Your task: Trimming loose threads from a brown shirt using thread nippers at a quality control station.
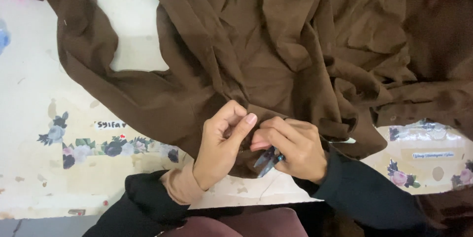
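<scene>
Brown shirt fabric [276, 59] lies crumpled across the floral-patterned tabletop [59, 158], its near edge pinched between the closed fingers [244, 121] of my left hand [221, 143], while my right hand [295, 148] grips small thread snips [268, 159] just beside it.

A small sewing or tailoring workplace: a brown garment [276, 45] is spread beyond the hands over a worn table [44, 133] covered in flower-patterned sheeting, small thread snips [268, 159] in the right hand [290, 151].
</scene>
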